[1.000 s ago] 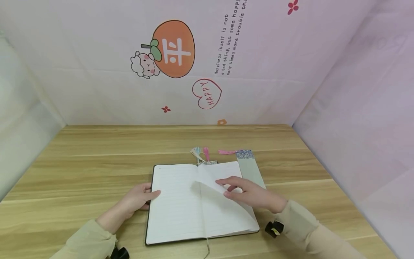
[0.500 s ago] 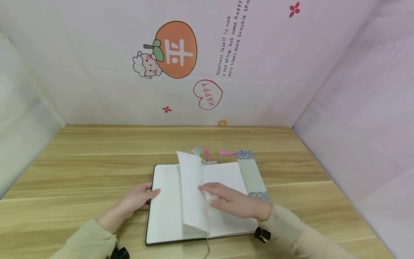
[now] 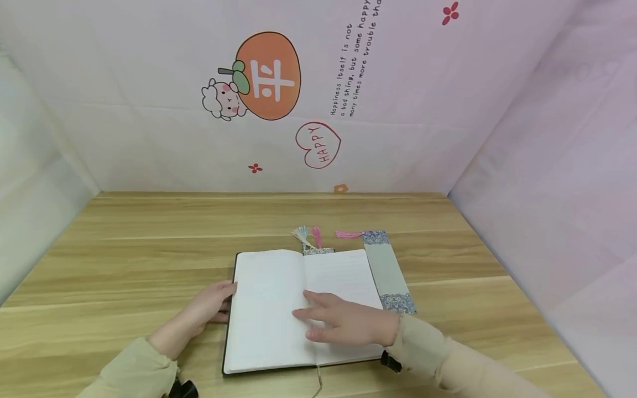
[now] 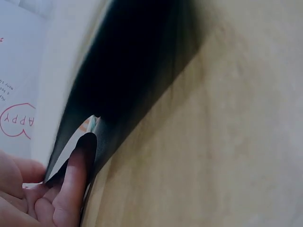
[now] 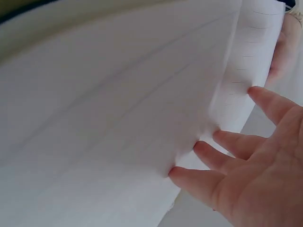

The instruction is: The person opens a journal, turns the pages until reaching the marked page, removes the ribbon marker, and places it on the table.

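Observation:
An open notebook with a dark cover lies on the wooden table, its pages spread flat. My left hand grips its left edge; in the left wrist view the thumb is at the page side and the fingers are under the dark cover. Close to the middle fold, my right hand rests with spread fingers on the paper. Its fingertips touch the white page in the right wrist view. Faint ruled lines show on the right page.
Beside the notebook's right edge lies a pale green bookmark with blue patterned ends and a pink tassel. Another patterned bookmark sticks out at the top, with tassels. A thin ribbon hangs out at the bottom.
The right hand has swept left, turning a raised leaf over from the right side onto the left page, where it now lies flat. The left thumb has shifted from the page to the edge.

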### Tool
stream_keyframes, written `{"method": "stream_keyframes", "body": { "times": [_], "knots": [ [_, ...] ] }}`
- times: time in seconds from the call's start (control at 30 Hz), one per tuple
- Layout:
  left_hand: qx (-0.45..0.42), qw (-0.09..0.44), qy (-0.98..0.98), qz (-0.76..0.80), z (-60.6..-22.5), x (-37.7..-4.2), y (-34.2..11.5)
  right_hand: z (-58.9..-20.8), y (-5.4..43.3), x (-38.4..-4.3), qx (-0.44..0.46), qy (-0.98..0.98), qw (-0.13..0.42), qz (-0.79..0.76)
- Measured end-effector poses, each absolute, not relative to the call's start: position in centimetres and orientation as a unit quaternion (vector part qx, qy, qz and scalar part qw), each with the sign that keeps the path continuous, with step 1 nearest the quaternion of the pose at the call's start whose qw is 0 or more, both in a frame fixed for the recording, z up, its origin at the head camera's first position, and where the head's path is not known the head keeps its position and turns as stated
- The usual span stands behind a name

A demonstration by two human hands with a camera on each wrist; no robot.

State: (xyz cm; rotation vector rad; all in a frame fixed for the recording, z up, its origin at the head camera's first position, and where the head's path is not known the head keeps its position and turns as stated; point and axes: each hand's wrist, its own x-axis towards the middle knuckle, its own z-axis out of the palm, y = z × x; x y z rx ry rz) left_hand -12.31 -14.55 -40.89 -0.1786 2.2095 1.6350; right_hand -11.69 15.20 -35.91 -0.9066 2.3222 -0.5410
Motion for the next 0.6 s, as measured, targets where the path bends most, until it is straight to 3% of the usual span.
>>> {"method": "stream_keyframes", "body": {
  "times": [0.4,0.6],
  "knots": [
    [-0.044,0.205,0.793,0.572,-40.7,-12.3,-14.6,-35.8,13.8,-11.7,-0.373,0.882,0.266,-0.112],
    [-0.037,0.199,0.802,0.562,-40.6,-12.3,-14.4,-35.5,14.0,-12.2,-0.373,0.874,0.286,-0.122]
  ]
}}
